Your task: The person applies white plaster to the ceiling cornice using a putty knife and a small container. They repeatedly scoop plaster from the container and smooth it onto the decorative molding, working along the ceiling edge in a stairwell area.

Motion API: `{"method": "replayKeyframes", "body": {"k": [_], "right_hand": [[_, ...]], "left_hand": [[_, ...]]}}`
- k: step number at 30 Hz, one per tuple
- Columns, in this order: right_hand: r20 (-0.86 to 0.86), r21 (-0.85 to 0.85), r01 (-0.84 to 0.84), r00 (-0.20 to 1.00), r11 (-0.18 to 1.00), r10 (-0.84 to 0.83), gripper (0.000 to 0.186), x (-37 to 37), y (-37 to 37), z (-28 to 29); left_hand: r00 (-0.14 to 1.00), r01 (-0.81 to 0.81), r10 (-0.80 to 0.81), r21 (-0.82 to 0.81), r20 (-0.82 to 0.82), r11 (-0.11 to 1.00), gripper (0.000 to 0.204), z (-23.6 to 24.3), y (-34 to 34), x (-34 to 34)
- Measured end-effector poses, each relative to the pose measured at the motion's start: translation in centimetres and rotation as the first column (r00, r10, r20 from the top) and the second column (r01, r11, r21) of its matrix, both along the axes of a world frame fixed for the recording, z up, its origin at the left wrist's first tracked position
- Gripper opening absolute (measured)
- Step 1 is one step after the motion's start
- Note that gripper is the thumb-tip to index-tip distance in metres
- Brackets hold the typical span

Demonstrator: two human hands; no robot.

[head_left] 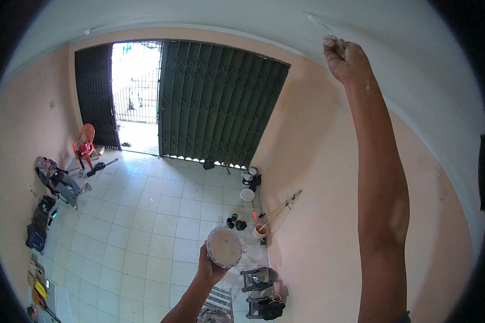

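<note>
At the lower middle my left hand (211,267) grips a round tub (224,265) from its left and underside. Pale paste (224,247) shows in the tub's open top, and smears cover its rim. My right arm stretches far up, and my right hand (347,58) is closed close to the white ceiling (242,15). Whitish stuff coats its fingers, and what they hold is too small and pale to make out. A light wet-looking streak (319,22) runs along the ceiling just beyond the fingertips.
Below lies a tiled floor (145,237). A bucket (261,231) with a pole leans by the right wall; dark stools (257,280) stand nearer. At left a person (59,177) sits by a red chair (84,141). A folding metal gate (215,102) stands partly open at the back.
</note>
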State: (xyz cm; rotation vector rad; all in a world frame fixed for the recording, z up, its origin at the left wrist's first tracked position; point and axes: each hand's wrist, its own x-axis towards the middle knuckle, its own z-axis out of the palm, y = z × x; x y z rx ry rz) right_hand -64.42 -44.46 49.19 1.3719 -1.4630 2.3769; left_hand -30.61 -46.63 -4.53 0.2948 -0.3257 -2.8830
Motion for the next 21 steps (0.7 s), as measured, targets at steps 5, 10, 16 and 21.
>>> {"method": "replayKeyframes", "body": {"k": [5,10,16,21], "right_hand": [[0.412,-0.327,-0.094,0.881,0.94,0.232,0.024,4.7,-4.3,1.4],[0.451,-0.304,-0.385,0.747,0.871,0.488,0.027,-2.8,-1.1,6.0],[0.407,-0.543,-0.205,0.784,0.814,0.469,0.027,-1.3,-1.5,7.7],[0.387,-0.53,-0.327,0.728,0.782,0.566,0.027,0.8,-1.1,7.1]], "left_hand": [[0.999,-0.036,0.036,0.01,-0.032,0.999,0.067,0.7,-0.3,0.7],[0.998,-0.062,0.062,0.027,-0.015,0.998,0.066,-0.8,0.4,-0.1],[0.999,-0.018,0.019,0.046,-0.035,0.999,0.068,-2.6,1.1,-0.5],[0.999,-0.042,0.042,0.018,-0.002,0.999,0.069,-1.8,0.5,0.4]]}}
